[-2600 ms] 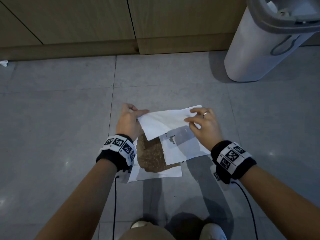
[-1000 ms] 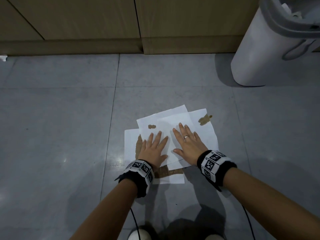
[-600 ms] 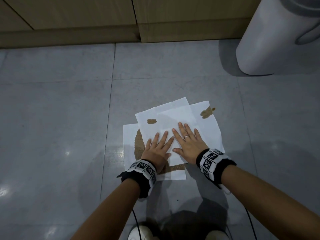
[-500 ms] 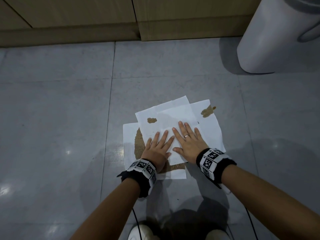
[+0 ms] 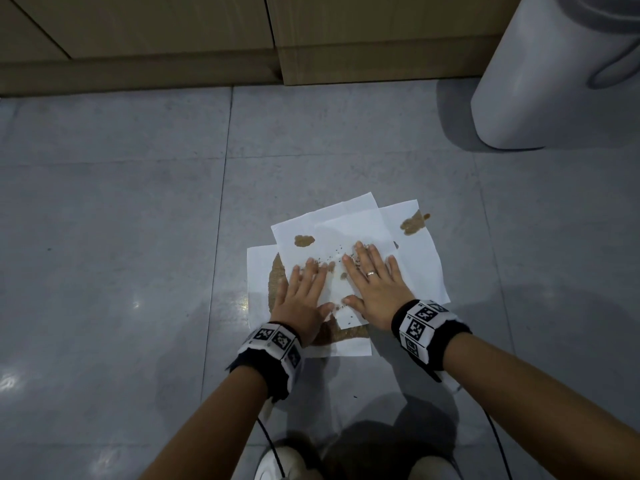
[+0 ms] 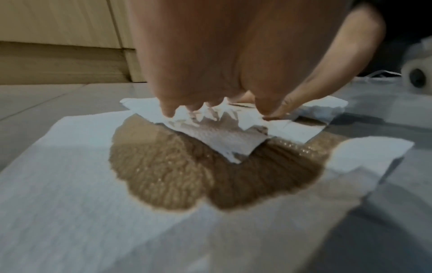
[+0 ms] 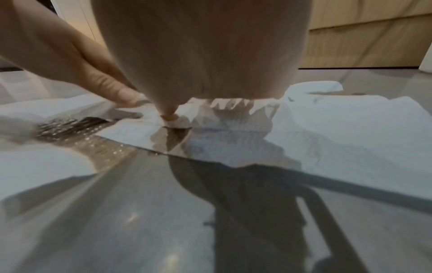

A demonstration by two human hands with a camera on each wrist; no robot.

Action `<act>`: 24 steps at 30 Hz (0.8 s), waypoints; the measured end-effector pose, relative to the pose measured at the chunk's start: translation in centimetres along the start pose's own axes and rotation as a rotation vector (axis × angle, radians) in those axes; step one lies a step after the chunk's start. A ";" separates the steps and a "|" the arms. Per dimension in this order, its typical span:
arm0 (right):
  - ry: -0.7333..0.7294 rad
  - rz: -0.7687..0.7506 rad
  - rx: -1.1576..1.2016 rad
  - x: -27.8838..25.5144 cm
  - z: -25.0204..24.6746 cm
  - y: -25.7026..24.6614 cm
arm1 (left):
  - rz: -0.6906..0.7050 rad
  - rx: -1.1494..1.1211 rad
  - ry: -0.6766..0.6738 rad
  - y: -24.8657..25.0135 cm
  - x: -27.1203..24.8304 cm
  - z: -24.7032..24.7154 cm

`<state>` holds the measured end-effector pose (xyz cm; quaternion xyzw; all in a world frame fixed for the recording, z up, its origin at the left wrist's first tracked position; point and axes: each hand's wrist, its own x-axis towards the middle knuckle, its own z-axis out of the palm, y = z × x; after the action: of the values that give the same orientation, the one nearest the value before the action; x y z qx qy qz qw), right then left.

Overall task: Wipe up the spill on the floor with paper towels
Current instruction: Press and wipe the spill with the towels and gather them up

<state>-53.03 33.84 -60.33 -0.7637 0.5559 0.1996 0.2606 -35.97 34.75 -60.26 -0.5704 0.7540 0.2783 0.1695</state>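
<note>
A person's left hand and right hand are pressing flat, fingers straight and spread, grip released, on overlapping white paper towels lying on the grey tiled floor. Brown liquid from the spill is soaking through the sheets in patches. A white bin is standing well apart, near wooden cabinets.

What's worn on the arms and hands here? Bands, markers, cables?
Bare forearms, no sleeves. Each wrist carries a black band ringed with white squares of black-and-white fiducial markers. A thin black cable trails from each band. The right hand wears a silver ring.
</note>
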 end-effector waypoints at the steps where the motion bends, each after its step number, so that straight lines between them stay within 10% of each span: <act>1: -0.002 -0.018 -0.004 -0.2 0.2 -0.2 | -0.048 -0.051 0.018 -0.6 -0.5 0.0; 11: -0.092 -0.083 -0.089 0.0 1.5 -1.1 | -0.219 -0.132 -0.004 -5.4 -4.1 2.6; 24: -0.046 -0.012 0.028 -0.4 1.1 -1.0 | 0.157 0.195 0.025 -0.8 -1.7 1.3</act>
<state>-52.23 35.03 -60.77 -0.7585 0.5479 0.2077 0.2854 -34.79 36.70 -60.45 -0.4939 0.8217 0.2090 0.1927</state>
